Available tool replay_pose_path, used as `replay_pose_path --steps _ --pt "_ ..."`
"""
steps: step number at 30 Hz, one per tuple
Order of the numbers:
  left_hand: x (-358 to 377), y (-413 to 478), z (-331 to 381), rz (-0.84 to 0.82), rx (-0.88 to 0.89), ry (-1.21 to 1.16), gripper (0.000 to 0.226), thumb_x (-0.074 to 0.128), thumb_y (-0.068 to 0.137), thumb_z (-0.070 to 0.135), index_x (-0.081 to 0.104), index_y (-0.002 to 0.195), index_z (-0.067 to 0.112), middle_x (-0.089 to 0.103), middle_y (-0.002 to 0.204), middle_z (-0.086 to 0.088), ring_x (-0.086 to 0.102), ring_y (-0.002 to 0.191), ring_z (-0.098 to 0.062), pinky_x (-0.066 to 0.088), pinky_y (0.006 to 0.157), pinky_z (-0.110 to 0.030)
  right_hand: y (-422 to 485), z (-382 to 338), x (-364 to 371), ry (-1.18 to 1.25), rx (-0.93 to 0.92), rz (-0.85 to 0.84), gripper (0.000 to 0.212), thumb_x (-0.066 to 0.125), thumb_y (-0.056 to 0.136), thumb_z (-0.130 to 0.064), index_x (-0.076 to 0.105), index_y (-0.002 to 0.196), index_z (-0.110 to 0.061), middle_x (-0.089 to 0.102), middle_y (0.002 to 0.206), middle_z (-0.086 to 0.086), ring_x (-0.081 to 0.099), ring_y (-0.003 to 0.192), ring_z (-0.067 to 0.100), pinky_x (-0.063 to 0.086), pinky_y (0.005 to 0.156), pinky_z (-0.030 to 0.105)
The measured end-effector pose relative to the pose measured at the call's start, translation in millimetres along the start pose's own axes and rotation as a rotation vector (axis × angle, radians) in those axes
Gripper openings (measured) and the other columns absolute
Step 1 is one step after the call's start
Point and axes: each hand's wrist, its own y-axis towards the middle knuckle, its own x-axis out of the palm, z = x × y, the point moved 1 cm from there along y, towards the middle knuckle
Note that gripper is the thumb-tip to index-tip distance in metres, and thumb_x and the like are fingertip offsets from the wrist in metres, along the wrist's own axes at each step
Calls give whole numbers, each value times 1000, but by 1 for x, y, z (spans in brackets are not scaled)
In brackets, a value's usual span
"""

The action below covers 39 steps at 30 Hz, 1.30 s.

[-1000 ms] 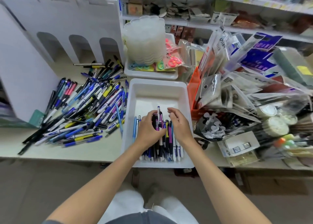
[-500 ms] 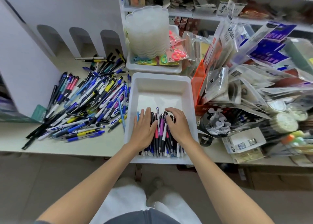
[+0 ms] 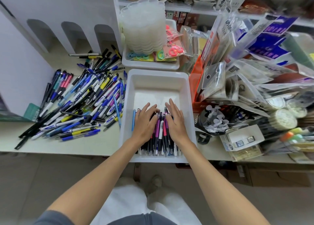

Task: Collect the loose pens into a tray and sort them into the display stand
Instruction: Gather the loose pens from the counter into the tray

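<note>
While both press: left hand (image 3: 146, 122), right hand (image 3: 175, 122) flat, fingers straight, gripping nothing, on multicoloured plastic pens (image 3: 160, 137) inside white plastic tray (image 3: 158, 73).
Handling: likely light, stiff, roll-prone; scoop mid-barrel.

Tray (image 3: 158, 90) far half bare; loose pens (image 3: 81, 102) crowd counter (image 3: 68, 147) left; packet heap (image 3: 237, 75) walls tray's right.

Pens (image 3: 159, 139): the upper ends are covered by the left hand (image 3: 145, 122) and the right hand (image 3: 175, 121).
Display stand (image 3: 56, 7): cut off by the top and left edges.
Packets (image 3: 254, 42): the print is blurred and unreadable; the pile is cut by the right edge.
</note>
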Motion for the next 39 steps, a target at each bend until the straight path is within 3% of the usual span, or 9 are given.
replay_pose_path --steps 3,5,8,11,15,21,30,35,39 --pt "0 -3 -2 75 -24 -74 48 31 96 45 66 117 22 51 146 2 27 147 -13 13 122 -41 -3 3 4 94 8 107 33 38 101 -17 53 128 -27 62 115 -16 43 124 2 24 118 47" --pt "-1 -4 -4 89 -46 -76 47 30 99 41 61 129 22 42 154 2 19 150 -10 6 124 -37 -7 6 3 128 5 153 28 41 98 -22 54 123 -28 60 113 -16 48 121 10 33 112 49" --pt "1 -7 -5 8 -49 27 59 22 100 48 35 152 22 22 164 5 5 152 -6 -8 122 -29 -11 8 3 45 35 110 41 44 104 -27 41 144 -26 32 153 -5 21 145 14 19 121 42" --pt "6 -7 -9 0 1 182 60 34 103 51 29 155 21 17 165 4 2 153 -8 -7 122 -31 -12 9 10 -1 116 29 52 43 105 -31 24 153 -30 1 163 -4 -2 150 14 9 123 43" --pt "8 -4 -8 34 -26 199 62 42 102 48 28 156 20 17 165 4 2 153 -9 -8 121 -30 -13 8 10 -42 117 -1 53 38 106 -32 18 155 -31 -3 164 -5 -6 151 14 5 123 46" --pt "4 -3 -8 -66 54 360 56 27 106 47 23 157 25 16 165 7 -4 153 -10 -19 113 -23 -18 10 6 -37 138 -23 50 31 108 -28 16 156 -28 -2 164 -5 -6 150 10 0 123 35" --pt "-9 -2 5 69 -21 92 43 36 107 30 42 149 18 32 160 -1 21 150 -14 9 123 -33 -10 -11 -7 -72 53 68 44 37 106 -24 37 149 -21 19 161 -4 13 148 9 10 116 21" --pt "-42 8 20 200 -30 29 34 41 106 22 52 137 13 55 137 -4 51 125 -18 39 105 -30 14 -45 -3 -89 -47 146 36 47 101 -16 51 136 -14 43 144 1 33 137 15 22 112 23" --pt "-89 22 8 321 -67 5 31 43 104 22 55 131 13 59 124 -3 55 110 -16 47 95 -36 35 -79 19 -87 -143 143 33 49 98 -13 55 131 -12 52 132 1 43 127 14 30 106 22"
